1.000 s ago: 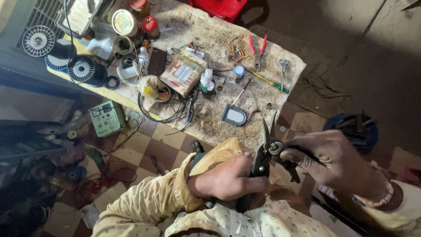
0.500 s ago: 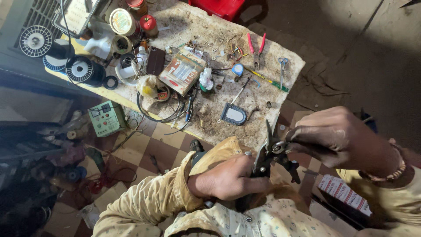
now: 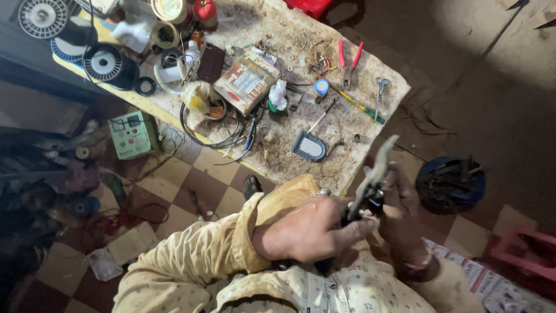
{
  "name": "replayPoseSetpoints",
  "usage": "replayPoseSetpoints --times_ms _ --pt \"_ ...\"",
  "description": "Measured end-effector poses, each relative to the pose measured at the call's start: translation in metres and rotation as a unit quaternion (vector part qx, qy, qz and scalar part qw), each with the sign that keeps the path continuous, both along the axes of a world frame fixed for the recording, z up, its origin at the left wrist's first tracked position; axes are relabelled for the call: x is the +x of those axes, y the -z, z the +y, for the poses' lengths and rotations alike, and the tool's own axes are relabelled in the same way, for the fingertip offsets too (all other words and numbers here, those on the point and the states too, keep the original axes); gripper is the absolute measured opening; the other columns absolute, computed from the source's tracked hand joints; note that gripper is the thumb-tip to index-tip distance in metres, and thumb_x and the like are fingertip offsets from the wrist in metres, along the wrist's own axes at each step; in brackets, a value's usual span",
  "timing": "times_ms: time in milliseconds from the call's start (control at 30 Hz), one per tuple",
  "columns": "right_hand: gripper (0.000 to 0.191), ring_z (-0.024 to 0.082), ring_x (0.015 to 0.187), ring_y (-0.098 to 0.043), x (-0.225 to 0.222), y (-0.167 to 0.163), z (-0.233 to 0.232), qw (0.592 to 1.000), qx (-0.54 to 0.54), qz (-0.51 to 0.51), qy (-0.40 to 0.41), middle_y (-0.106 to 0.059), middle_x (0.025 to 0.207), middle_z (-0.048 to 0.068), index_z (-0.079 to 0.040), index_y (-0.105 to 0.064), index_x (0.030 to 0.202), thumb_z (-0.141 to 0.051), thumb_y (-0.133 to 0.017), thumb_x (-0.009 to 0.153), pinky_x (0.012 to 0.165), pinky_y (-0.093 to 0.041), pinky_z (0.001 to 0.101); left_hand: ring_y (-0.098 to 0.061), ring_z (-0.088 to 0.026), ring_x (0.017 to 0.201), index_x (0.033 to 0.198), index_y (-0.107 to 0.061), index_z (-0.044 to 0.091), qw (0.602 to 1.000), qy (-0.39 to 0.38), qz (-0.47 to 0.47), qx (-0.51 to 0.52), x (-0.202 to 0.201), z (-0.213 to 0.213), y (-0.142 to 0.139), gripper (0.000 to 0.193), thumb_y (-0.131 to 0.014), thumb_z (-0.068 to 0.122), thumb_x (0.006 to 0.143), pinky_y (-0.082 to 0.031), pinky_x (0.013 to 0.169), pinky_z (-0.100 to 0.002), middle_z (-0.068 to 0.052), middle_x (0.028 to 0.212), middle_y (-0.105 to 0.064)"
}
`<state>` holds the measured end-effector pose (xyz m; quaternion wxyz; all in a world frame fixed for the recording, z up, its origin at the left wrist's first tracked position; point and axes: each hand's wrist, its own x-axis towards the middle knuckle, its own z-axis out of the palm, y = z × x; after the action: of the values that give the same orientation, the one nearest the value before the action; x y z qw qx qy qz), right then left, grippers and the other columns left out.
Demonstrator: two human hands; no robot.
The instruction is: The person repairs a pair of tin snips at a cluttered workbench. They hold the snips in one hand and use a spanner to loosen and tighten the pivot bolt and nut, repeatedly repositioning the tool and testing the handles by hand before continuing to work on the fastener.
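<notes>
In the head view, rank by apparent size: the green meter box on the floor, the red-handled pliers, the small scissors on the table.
1. Green meter box, clearly largest.
2. Red-handled pliers.
3. Scissors, only slightly shorter than the pliers, so that gap is narrow. All lie at a similar distance from the camera.

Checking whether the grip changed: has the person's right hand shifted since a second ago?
Yes. The right hand has drawn in leftward, closer to the left hand and the grey metal tool, now overlapping the cluttered table's corner.
</notes>
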<state>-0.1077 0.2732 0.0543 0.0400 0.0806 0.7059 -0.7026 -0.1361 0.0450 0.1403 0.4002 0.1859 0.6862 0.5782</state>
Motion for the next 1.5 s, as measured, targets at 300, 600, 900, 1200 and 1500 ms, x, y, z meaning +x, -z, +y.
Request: replayPoseSetpoints --times_ms 300,600,900,1200,1500 --pt "0.031 0.021 0.057 -0.047 -0.008 0.036 0.007 0.952 -0.269 0.144 -0.025 -0.042 0.086 0.000 -0.015 -0.043 0.095 -0.036 -0.061 0.110 0.051 -0.045 0.0360 -0.063 -0.034 0.107 0.122 -0.056 -0.003 0.963 0.002 0.226 0.149 -0.025 -0.034 -0.003 0.040 -0.046 0.033 0.109 -0.053 0.095 -0.043 -0.022 0.115 -0.057" --pt "0.031 0.022 0.073 -0.055 -0.009 0.043 0.010 0.931 -0.354 0.055 -0.067 -0.053 0.100 0.010 -0.007 -0.050 0.108 -0.038 -0.051 0.111 0.068 -0.052 0.0358 -0.067 -0.032 0.090 0.141 -0.050 -0.008 0.801 -0.028 0.596 0.059 -0.044 -0.024 0.002 0.050 -0.059 0.019 0.099 -0.056 0.069 -0.039 -0.020 0.108 -0.065" --pt "0.023 0.014 0.104 -0.055 -0.001 0.026 0.009 0.987 0.035 0.128 -0.094 -0.052 0.110 0.006 -0.009 -0.048 0.113 -0.031 -0.041 0.118 0.093 -0.051 0.0311 -0.066 -0.028 0.083 0.129 -0.053 -0.004 0.743 -0.003 0.663 0.092 -0.051 -0.023 -0.011 0.037 -0.063 0.009 0.096 -0.054 0.062 -0.042 -0.008 0.085 -0.059" --pt "0.029 0.006 0.118 -0.050 0.008 0.034 -0.005 0.946 0.296 0.111 -0.077 -0.049 0.114 0.002 -0.015 -0.045 0.120 -0.033 -0.024 0.117 0.112 -0.043 0.0286 -0.067 -0.026 0.092 0.111 -0.057 0.000 0.706 -0.004 0.688 0.165 -0.057 -0.024 -0.033 0.026 -0.066 0.012 0.090 -0.059 0.077 -0.038 -0.012 0.105 -0.063" --pt "0.040 0.021 0.122 -0.054 0.006 0.059 0.015 0.885 0.368 0.280 -0.059 -0.052 0.126 0.014 0.003 -0.042 0.135 -0.027 -0.025 0.116 0.113 -0.046 0.0333 -0.068 -0.025 0.089 0.102 -0.060 -0.002 0.676 -0.002 0.727 0.120 -0.057 -0.028 -0.045 0.021 -0.066 0.015 0.089 -0.058 0.069 -0.037 -0.015 0.109 -0.064"
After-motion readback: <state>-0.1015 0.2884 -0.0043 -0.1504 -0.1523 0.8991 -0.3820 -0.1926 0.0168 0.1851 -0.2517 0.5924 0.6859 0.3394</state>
